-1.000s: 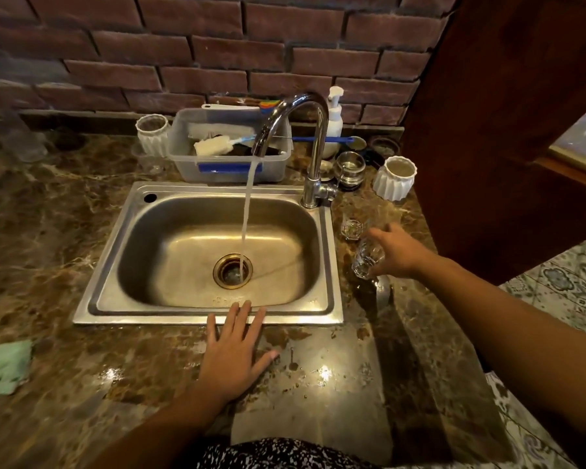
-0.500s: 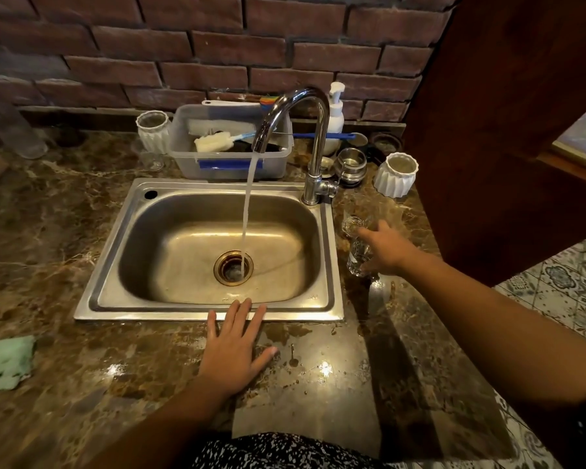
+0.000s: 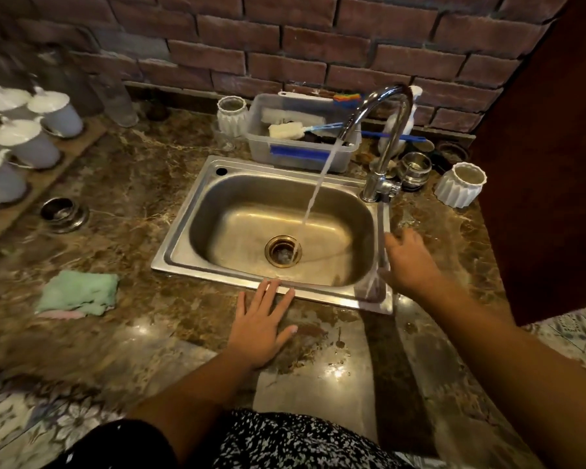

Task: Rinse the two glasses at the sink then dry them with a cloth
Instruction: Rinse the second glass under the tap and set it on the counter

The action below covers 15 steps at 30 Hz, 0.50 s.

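**Your right hand (image 3: 410, 262) hovers at the sink's (image 3: 180, 238) right rim while the tap (image 3: 374, 184) runs.**
A blurred glass (image 3: 369, 287) shows just beside that hand, at the sink's lower right corner; whether your fingers grip it cannot be told. Your left hand (image 3: 263, 323) lies flat, fingers spread, on the counter (image 3: 132, 184) below the sink. A green cloth (image 3: 78, 292) sits at middle left.

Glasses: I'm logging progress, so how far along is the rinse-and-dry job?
Done: the tap runs into the sink. In hand: the right hand is at the sink's right rim beside a blurred glass, grip unclear, not under the stream. Left: rinsing, then drying; the green cloth lies untouched, and the left hand rests flat on the counter.
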Motion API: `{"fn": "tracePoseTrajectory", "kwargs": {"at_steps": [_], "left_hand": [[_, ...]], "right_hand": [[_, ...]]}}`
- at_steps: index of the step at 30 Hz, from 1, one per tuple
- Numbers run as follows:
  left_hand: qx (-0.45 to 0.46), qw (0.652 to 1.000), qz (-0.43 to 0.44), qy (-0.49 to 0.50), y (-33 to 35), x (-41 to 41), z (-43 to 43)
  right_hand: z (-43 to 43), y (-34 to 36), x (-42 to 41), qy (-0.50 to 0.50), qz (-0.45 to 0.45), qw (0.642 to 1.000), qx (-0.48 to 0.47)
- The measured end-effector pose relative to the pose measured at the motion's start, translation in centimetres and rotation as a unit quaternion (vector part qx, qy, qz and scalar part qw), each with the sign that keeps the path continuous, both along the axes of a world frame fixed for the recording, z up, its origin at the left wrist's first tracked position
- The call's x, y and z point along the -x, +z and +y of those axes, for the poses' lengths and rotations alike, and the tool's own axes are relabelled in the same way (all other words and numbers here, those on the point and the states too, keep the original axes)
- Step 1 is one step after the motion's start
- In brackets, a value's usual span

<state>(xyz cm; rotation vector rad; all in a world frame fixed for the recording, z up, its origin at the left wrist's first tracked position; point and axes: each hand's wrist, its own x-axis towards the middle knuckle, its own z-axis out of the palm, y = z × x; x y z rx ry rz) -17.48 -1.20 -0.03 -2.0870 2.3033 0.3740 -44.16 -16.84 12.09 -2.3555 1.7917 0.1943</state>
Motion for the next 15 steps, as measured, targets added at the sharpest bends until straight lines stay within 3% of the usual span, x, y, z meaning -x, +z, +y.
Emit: {"fn": "tracePoseTrajectory", "kwargs": {"at_steps": [7, 15], "left_hand": [[-0.005, 0.996, 0.014, 0.086, -0.5, -7.2, 4.8], [-0.027, 0.995, 0.013, 0.092, 0.0, -12.7, 7.7]], "right_hand": [[3.4, -1.4, -9.2, 0.079, -0.042, 0.993, -0.073], [7.1, -2.4, -19.1, 0.157, -0.058, 0.976, -0.138]]}}
